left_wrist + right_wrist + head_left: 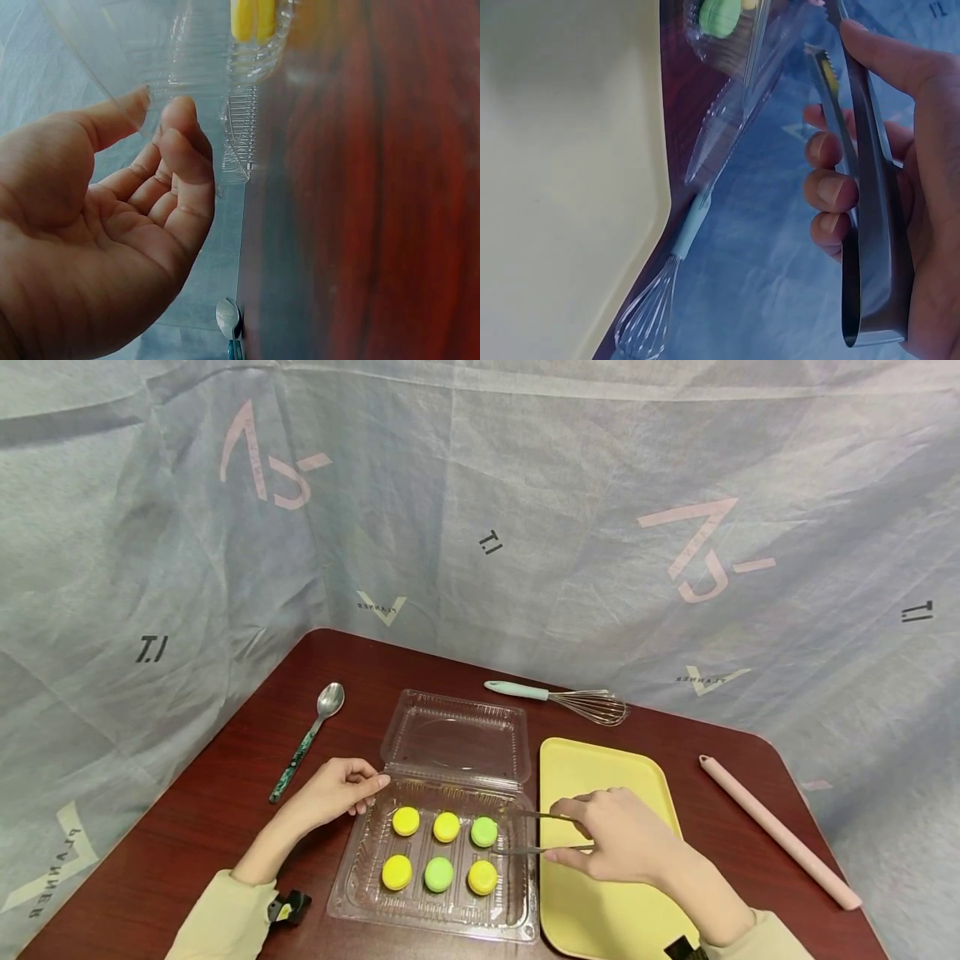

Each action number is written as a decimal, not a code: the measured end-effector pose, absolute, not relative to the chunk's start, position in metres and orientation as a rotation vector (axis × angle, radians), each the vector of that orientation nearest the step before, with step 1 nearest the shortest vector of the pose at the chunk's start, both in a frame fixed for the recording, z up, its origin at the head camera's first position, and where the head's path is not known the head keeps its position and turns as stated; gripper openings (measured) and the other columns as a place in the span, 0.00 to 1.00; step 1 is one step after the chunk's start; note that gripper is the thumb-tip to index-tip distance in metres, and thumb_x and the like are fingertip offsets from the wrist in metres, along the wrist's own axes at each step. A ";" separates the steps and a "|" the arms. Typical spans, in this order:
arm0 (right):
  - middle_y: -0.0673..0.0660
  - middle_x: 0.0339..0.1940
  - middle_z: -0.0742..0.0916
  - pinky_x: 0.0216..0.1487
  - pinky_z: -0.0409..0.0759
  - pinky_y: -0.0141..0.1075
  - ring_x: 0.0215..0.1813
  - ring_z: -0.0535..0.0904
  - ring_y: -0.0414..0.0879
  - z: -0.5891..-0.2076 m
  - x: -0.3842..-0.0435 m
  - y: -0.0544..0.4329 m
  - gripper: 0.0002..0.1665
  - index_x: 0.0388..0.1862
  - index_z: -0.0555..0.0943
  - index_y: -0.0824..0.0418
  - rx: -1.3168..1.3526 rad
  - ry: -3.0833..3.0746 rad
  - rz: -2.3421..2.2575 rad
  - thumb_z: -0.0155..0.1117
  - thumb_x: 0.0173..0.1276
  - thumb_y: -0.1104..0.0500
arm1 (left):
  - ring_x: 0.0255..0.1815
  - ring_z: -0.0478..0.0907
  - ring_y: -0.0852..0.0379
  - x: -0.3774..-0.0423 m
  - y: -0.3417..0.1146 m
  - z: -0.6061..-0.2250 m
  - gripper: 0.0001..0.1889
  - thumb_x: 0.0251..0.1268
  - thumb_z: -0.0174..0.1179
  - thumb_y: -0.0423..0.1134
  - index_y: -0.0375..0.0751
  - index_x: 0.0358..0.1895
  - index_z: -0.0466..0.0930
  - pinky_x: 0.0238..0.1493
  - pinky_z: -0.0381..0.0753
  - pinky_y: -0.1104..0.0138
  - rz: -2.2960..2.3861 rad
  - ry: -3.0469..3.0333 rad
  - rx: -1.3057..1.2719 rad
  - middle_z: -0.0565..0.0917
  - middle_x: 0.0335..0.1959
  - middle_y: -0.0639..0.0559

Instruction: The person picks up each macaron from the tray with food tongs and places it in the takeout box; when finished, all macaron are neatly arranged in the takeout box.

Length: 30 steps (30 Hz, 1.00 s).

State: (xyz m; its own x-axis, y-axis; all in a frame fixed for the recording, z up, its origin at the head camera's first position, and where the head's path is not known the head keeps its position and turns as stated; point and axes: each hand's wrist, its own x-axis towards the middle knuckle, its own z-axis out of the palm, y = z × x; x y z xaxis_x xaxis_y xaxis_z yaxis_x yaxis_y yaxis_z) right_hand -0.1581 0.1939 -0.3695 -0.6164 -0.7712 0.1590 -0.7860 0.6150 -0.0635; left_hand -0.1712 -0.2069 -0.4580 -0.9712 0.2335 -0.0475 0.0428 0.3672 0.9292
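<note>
A clear plastic clamshell box (433,923) lies with its lid (454,737) folded back. In its base sit several yellow macarons (406,821) and two green macarons (483,832), in two rows. My left hand (337,792) pinches the box's left edge near the hinge between thumb and fingertips, as the left wrist view also shows. Metal tongs (874,225) are gripped in my right hand (622,833), thumb on one arm and fingers round the other. Spread apart, the tongs' tips reach over the box's right side beside the back-right green macaron, with nothing between them.
Under my right hand, a yellow tray (585,914) stands right of the box. A whisk (558,697) lies behind, a spoon (307,743) at left, and a pink rolling pin (780,833) at right. Grey cloth (525,527) hangs behind the dark red table (255,735).
</note>
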 end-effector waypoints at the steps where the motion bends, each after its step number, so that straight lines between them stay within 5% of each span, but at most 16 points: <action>1: 0.34 0.18 0.71 0.23 0.64 0.29 0.19 0.61 0.28 -0.370 -0.158 0.197 0.21 0.40 0.84 0.50 1.297 -2.704 0.200 0.73 0.58 0.36 | 0.21 0.76 0.55 -0.171 -0.207 -0.458 0.15 0.71 0.62 0.42 0.29 0.37 0.80 0.24 0.78 0.66 1.658 2.451 0.250 0.79 0.20 0.48; 30: 0.39 0.17 0.73 0.22 0.63 0.31 0.19 0.65 0.34 -0.395 -0.163 0.309 0.18 0.40 0.81 0.44 0.479 -2.701 0.477 0.77 0.57 0.41 | 0.21 0.75 0.56 -0.172 -0.206 -0.459 0.14 0.71 0.62 0.42 0.31 0.37 0.80 0.24 0.78 0.67 1.653 2.452 0.256 0.78 0.19 0.49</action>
State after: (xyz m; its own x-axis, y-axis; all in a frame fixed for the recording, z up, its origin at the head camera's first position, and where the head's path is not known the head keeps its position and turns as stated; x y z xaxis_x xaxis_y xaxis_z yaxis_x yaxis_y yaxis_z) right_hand -0.1627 0.3094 -0.3953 -0.8796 -0.2634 0.3961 -0.3831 0.8859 -0.2617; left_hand -0.1717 -0.2065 -0.4588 -0.9702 0.2377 -0.0472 0.0455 0.3697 0.9280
